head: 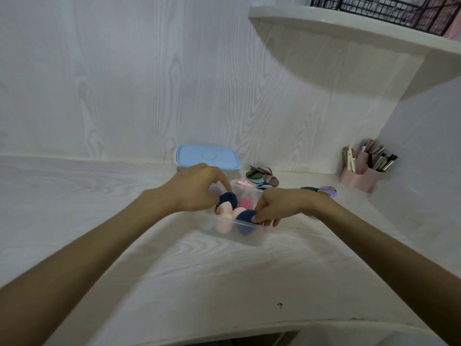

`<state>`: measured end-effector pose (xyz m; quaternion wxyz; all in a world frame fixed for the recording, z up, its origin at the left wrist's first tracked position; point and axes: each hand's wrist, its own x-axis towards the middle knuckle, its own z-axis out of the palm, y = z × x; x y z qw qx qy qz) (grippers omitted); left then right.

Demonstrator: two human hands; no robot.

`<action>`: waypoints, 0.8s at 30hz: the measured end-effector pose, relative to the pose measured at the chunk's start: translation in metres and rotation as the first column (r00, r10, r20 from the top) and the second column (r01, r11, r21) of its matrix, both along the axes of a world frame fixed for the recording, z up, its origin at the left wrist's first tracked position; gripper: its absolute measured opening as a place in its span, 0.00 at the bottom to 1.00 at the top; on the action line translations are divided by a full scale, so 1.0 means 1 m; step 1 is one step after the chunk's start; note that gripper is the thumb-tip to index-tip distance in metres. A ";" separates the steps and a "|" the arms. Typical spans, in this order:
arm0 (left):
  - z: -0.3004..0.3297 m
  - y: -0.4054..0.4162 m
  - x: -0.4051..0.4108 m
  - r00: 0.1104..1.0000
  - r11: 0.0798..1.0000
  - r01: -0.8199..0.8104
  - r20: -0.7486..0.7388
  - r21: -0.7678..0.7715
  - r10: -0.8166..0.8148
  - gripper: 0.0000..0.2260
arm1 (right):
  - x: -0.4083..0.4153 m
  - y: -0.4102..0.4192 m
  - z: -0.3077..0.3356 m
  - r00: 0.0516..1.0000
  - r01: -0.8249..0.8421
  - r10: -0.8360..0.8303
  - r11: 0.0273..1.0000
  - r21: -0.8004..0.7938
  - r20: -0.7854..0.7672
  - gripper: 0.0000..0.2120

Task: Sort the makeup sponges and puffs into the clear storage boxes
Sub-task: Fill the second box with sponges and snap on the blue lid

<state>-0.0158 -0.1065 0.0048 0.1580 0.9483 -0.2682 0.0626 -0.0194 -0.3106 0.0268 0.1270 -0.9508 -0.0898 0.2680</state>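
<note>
Centre of the frame: clear box (245,234), lid off, resting on the pale wood-grain desk (174,270). Inside, several sponges packed close: a dark navy one (228,199) toward the left, a second navy sponge (245,221) at the near right wall, two peach sponges (224,222) along the near left, a pink sponge (245,202) further back in the middle.

Left hand (199,189) reaching in from the lower left, fingers curled down over the left part of the box, fingertips touching the first navy sponge; whether pinching it or only pressing on it, cannot tell, given the blur. Right hand (277,206) coming in from the lower right, thumb and fingers closed around the second navy sponge at the box's near right rim, holding it partly above the wall.

Just behind the left hand, a second box with a light blue lid (208,156), closed, standing against the back wall. Right of it, a loose heap of flat puffs (262,177) in green, brown and white. Further right, near the right wrist, a green and a lilac puff (328,190) on the desk. Right edge of the frame: pink holder (359,176) filled with brushes and pencils. Upper right: white shelf (349,28) carrying a black wire basket (389,8).
</note>
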 end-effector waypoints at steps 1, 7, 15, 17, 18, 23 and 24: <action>0.001 -0.012 -0.002 0.999 1.000 0.015 -0.039 -0.015 -0.016 0.10 | 0.002 0.000 0.001 1.000 -0.004 0.004 1.000 0.002 -0.012 0.14; 0.004 -0.062 0.005 0.987 0.970 0.053 -0.159 0.236 -0.016 0.19 | 0.004 -0.006 0.007 0.995 -0.090 0.092 0.995 0.042 -0.047 0.14; 0.007 -0.062 0.020 0.965 0.962 0.085 -0.262 0.260 -0.015 0.17 | 0.014 -0.012 0.006 0.949 -0.203 0.224 0.973 -0.112 0.220 0.14; 0.004 -0.063 0.026 0.958 0.965 0.088 -0.288 0.247 -0.014 0.14 | 0.018 -0.012 -0.011 0.942 -0.189 0.218 0.973 -0.135 0.254 0.17; 0.004 -0.062 0.029 0.950 0.967 0.091 -0.313 0.236 -0.013 0.13 | 0.020 -0.014 -0.016 0.933 -0.168 0.197 0.978 -0.121 0.300 0.17; 0.003 -0.062 0.033 0.936 0.964 0.144 -0.347 0.224 -0.059 0.12 | 0.018 -0.017 -0.029 0.903 -0.143 0.171 0.985 -0.099 0.394 0.16; 0.003 -0.064 0.033 0.941 0.954 0.161 -0.332 0.253 -0.071 0.11 | 0.018 -0.017 -0.030 0.910 -0.128 0.149 0.989 -0.079 0.387 0.16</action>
